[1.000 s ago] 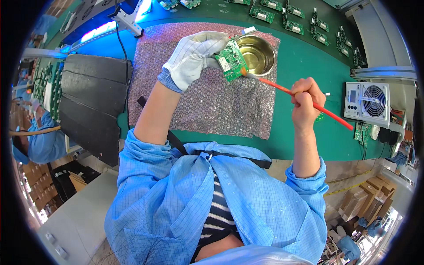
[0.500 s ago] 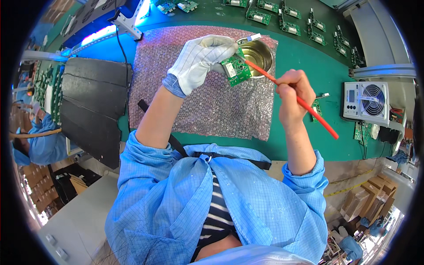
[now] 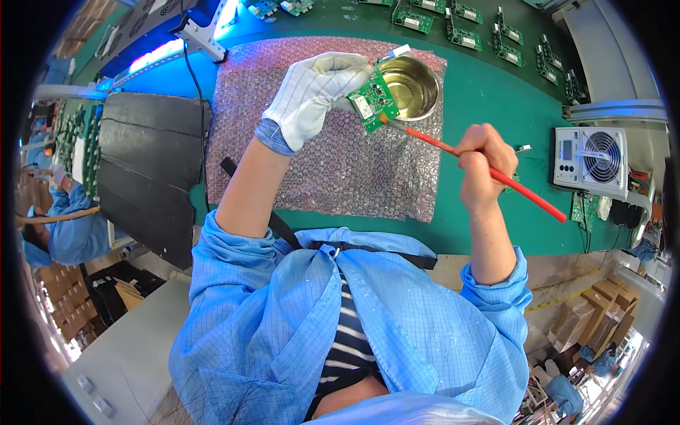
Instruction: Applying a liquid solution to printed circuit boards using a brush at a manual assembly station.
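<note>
My left hand [image 3: 312,99], in a white striped glove, grips a green circuit board [image 3: 377,98] by its left side, tilted over the bubble wrap. A white connector [image 3: 399,51] juts from the board's upper end. Bare, my right hand [image 3: 484,166] is closed round the red handle of a paintbrush [image 3: 433,142]. The brush's brown bristles meet the board's lower right edge. Just behind and right of the board stands a round metal bowl [image 3: 430,106] with clear yellowish liquid in it; the board hides part of its left side.
Bubble wrap [image 3: 319,177] covers the middle of the green table [image 3: 496,99]. Several circuit boards [image 3: 467,39] lie along the far side. At the right stands a white fan unit [image 3: 591,159]; at the left, a black panel [image 3: 149,170] and a blue-lit machine [image 3: 152,35].
The brush has shifted from the board's upper part to its lower right edge, my right hand moving right and slightly nearer. The board has moved slightly left.
</note>
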